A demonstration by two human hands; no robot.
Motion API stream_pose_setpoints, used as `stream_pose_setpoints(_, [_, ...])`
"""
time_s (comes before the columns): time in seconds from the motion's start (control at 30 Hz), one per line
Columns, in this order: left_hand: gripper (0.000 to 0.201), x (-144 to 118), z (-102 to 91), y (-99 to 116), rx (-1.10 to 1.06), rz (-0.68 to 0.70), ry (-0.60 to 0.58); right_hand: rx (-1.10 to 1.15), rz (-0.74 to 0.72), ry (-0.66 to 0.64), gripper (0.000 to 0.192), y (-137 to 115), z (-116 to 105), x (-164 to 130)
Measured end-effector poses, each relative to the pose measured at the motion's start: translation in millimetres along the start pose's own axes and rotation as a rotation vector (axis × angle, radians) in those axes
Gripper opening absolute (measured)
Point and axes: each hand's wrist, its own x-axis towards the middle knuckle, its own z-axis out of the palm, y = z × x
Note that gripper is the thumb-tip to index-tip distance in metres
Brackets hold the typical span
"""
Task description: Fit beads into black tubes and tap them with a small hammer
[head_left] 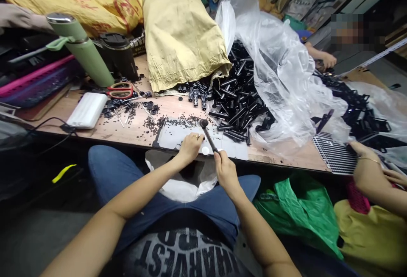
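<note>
**Hammer held over a white sheet at a crowded bench**

The right hand (225,171) grips a small black hammer (207,134), its head raised above the white sheet (171,137). The left hand (190,146) rests on that sheet, fingers curled; whether they pinch anything cannot be told. Black tubes (237,95) spill from clear plastic (280,65) just behind. Scissors (119,90), a green flask (81,48) and a co-worker's hand (364,160) crowd the wooden table (127,131).

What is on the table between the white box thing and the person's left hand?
In the head view, loose tiny black beads and a few thin metal pins lie on the table between the white box and the left hand.
</note>
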Motion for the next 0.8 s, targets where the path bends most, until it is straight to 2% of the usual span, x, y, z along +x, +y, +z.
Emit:
stream_pose_setpoints(0.07, [0.029, -3.0, -14.8, 1.1, -0.082, 0.065, -0.133, -0.074, 0.037, 0.029, 0.037, 14.4, -0.3, 10.2])
stream_pose_setpoints(0.13, [0.029, 5.7, -29.6, -6.2, -0.188, 0.067, -0.200, -0.156, 0.064, 0.046, 0.035, 29.2, 5.5, 21.4])
stream_pose_setpoints(0.2, [0.038, 32.1, -42.8, -26.0, -0.264, -0.128, -0.099, -0.228, 0.065, 0.079, 0.034, 40.9, 14.1, 31.6])
stream_pose_setpoints(0.3, [0.049, 92.7, -55.6, -77.4, -0.226, -0.416, 0.224, -0.275, -0.027, 0.156, 0.033, 49.4, 22.2, 43.8])
stream_pose_setpoints(0.37, [0.058, 129.5, -59.4, -118.8, -0.074, -0.526, 0.356, -0.241, -0.106, 0.215, 0.030, 50.0, 20.6, 50.7])
stream_pose_setpoints(0.47, [0.064, 160.3, -64.8, -178.1, 0.049, -0.479, 0.349, -0.153, -0.199, 0.279, 0.027, 45.6, 9.8, 65.7])
stream_pose_setpoints(0.53, [0.054, 165.4, -73.7, -212.3, 0.072, -0.461, 0.351, -0.101, -0.283, 0.267, 0.025, 37.6, 0.5, 85.2])
stream_pose_setpoints(0.6, [0.043, 162.9, -88.5, -241.9, 0.050, -0.559, 0.450, -0.037, -0.390, 0.223, 0.026, 23.3, -8.7, 118.7])
stream_pose_setpoints(0.67, [0.038, 156.7, -104.8, -265.2, -0.034, -0.729, 0.678, 0.023, -0.466, 0.225, 0.031, 2.9, -17.5, 168.1])
stream_pose_setpoints(0.7, [0.037, 153.3, -111.0, -273.6, -0.095, -0.798, 0.814, 0.029, -0.459, 0.290, 0.038, -8.7, -21.8, 197.7])
stream_pose_setpoints(0.77, [0.037, 147.1, -114.5, -282.4, -0.230, -0.855, 1.009, -0.027, -0.282, 0.531, 0.059, -31.1, -30.6, 261.2])
stream_pose_setpoints(0.8, [0.036, 145.1, -110.8, -283.2, -0.295, -0.833, 1.036, -0.080, -0.190, 0.595, 0.067, -40.9, -35.4, 292.3])
